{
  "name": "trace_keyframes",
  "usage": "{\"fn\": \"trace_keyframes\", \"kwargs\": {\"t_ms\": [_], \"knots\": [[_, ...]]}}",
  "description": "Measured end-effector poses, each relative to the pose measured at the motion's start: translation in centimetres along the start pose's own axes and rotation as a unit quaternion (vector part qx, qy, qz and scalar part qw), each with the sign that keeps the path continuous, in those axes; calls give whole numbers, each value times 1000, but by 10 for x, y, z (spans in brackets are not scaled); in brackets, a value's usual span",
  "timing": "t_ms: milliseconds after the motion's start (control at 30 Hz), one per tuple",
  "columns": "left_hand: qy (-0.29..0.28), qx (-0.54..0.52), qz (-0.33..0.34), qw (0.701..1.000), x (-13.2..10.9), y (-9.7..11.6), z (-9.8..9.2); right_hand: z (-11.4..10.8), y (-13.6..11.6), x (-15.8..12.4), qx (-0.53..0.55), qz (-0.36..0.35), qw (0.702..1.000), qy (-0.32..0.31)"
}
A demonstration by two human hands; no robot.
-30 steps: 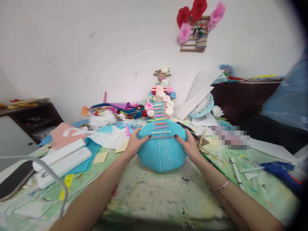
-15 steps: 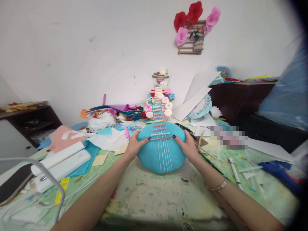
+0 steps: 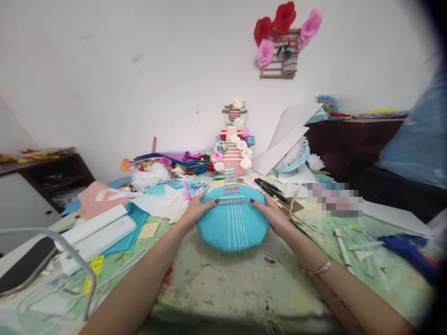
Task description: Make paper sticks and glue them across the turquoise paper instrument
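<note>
Between my hands is a handmade blue toy lute [image 3: 213, 228] with a round body, white strings and a short neck crossed by coloured sticks. My left hand [image 3: 198, 210] grips its left rim, thumb on the front face. On the opposite rim, my right hand [image 3: 272, 211] holds it the same way. Both thumbs point inward along a thin cord across the strings; the other fingers are hidden behind the body. The neck leans away from me. Behind it stands a pink lute-shaped craft [image 3: 232, 158] trimmed with paper flowers.
On the right lie a blue glue gun [image 3: 405, 249], a white marker [image 3: 344, 251] and black pens [image 3: 268, 187]. White string [image 3: 150, 176], crumpled paper and a white box-like device [image 3: 99, 242] with cables crowd the left. A paper-flower frame [image 3: 279, 51] hangs on the wall.
The lute's neck has tipped farther back and looks shorter, uncovering more of the pink craft behind. Both hands keep their hold on the rim. The view has shifted slightly.
</note>
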State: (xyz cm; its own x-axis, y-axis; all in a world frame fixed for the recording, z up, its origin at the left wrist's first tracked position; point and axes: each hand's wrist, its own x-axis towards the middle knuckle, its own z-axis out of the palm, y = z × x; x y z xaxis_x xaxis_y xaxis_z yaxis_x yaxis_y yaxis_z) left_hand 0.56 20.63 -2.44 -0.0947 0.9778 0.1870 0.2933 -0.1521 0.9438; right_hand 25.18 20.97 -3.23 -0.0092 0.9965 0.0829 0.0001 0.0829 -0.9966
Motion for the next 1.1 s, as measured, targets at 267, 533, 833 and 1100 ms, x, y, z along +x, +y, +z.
{"fn": "trace_keyframes", "kwargs": {"t_ms": [267,533,833,1100], "knots": [[-56,134,39,989,3,-22,13,-31,-2,22,-40,61,992,108],[102,282,75,951,34,-41,-32,-29,16,27,-53,46,995,75],[140,330,86,930,55,-76,-58,-25,16,24,-37,52,997,36],[255,275,130,918,54,-65,-62,-23,12,19,6,42,999,1]]}}
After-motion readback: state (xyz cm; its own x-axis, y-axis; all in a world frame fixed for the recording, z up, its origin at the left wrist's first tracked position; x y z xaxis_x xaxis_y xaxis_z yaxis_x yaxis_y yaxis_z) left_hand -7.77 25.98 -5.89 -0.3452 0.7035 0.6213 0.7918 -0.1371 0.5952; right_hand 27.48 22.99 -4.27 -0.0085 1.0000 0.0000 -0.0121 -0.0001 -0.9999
